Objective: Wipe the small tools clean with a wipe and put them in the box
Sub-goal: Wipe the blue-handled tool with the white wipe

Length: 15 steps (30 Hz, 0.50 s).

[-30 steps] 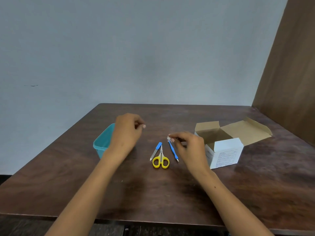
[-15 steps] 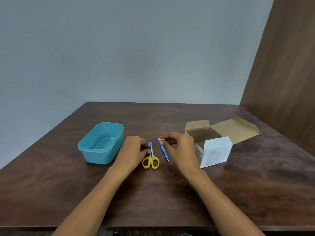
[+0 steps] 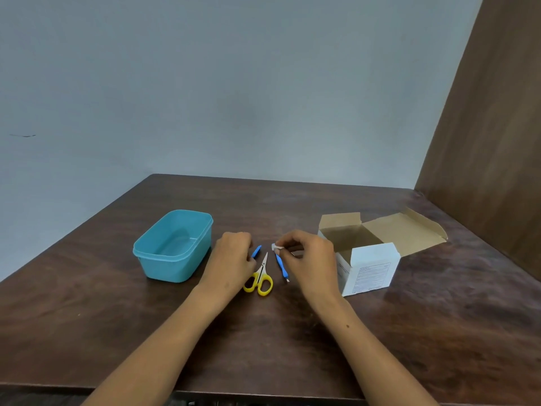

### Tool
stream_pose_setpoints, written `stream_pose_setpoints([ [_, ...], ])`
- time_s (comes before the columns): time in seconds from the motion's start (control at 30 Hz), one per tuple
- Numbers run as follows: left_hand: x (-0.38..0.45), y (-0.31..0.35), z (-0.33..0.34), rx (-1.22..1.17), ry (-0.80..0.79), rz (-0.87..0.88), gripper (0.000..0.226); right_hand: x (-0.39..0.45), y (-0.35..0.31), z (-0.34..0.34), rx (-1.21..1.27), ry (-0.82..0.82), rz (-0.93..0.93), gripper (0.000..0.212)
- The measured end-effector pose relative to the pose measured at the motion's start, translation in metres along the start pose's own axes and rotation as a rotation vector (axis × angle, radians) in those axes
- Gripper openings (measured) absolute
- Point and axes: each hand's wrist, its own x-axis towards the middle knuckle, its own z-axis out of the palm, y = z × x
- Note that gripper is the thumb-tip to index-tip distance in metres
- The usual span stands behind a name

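Since a second ago the left hand has been brought down from above the teal tub to the tools, where it rests with fingers curled by the blue-handled file; whether the file is actually gripped cannot be told, since the fingertips are hidden. A small white wipe is pinched in the right hand above the far end of the blue pick. Yellow scissors lie between the file and the pick, near the middle of the bench, with the open cardboard box well to the right. None of the tools has been put away yet. Because the tools lie so close together, a neighbour could be knocked aside when one is lifted, and the thin pick could slip from a light pinch while being wiped. Most of the file is covered by the left hand, and the print on the cardboard box is too small to be read.
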Motion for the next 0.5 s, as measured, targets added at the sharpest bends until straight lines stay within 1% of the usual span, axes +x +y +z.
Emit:
stream_pose_setpoints([
  [0.1, -0.0037, -0.0018, 0.0004, -0.058, 0.04, 0.014, 0.019, 0.0002, 0.0005, 0.0002, 0.02, -0.001, 0.006, 0.009],
  [0.17, -0.0054, -0.0037, -0.0007, -0.151, 0.104, -0.004, 0.016, 0.0005, 0.0016, 0.0013, 0.029, -0.01, 0.001, 0.009],
  [0.27, -0.0048, -0.0019, -0.0026, -0.32, 0.182, -0.05, 0.016, -0.0007, 0.002, 0.0032, 0.025, -0.004, -0.027, 0.017],
  [0.33, -0.003, 0.0012, -0.0025, -0.444, 0.172, -0.085, 0.019, -0.0009, 0.0022, 0.0046, 0.05, 0.047, -0.091, 0.019],
  [0.4, -0.0017, 0.0037, -0.0012, -0.551, 0.144, -0.107, 0.023, -0.0013, 0.0025, 0.005, 0.064, 0.085, -0.136, 0.016],
  [0.5, -0.0012, 0.0059, -0.0005, -0.633, 0.115, -0.103, 0.026, -0.0028, 0.0018, 0.0033, 0.038, 0.093, -0.153, 0.011],
])
